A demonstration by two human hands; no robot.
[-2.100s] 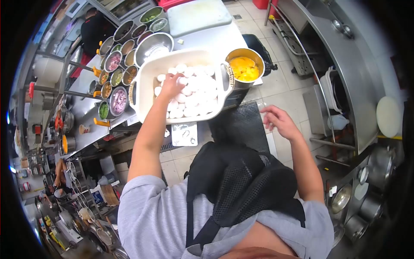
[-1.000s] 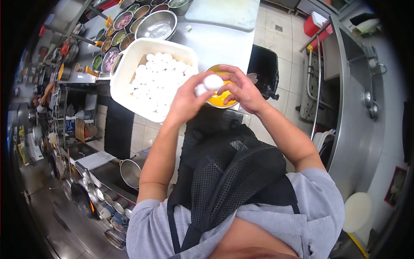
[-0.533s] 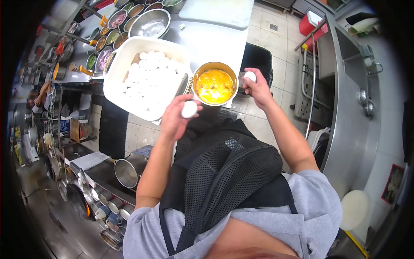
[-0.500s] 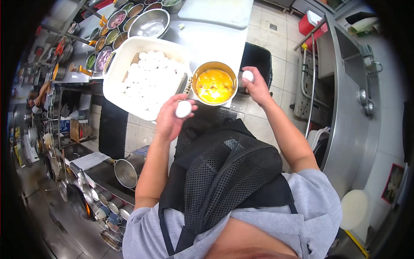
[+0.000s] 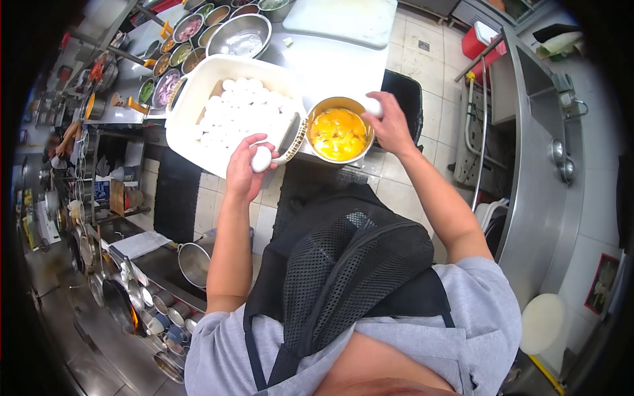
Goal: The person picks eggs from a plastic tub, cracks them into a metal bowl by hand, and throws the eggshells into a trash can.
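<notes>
My left hand (image 5: 246, 169) is closed around a white egg (image 5: 261, 159), beside the near corner of a white tub (image 5: 191, 132). Many white eggs (image 5: 247, 109) fill the tub. To its right stands a metal pot (image 5: 312, 113) holding cracked eggs with orange yolks (image 5: 338, 135). Another white egg (image 5: 372, 107) is in the fingers of my right hand (image 5: 389, 123), at the pot's right rim. The shell in my right hand looks whole from above.
Behind the tub sit a steel bowl (image 5: 239, 38) and several small bowls of chopped food. A pale cutting board (image 5: 340, 20) lies at the table's back. A black bin (image 5: 404, 109) stands right of the table, a steel sink counter (image 5: 541, 158) farther right.
My right hand has brought its egg left to the pot's rim. My left hand, still with its egg, has shifted slightly left. Earlier, my left hand was among the eggs in the tub.
</notes>
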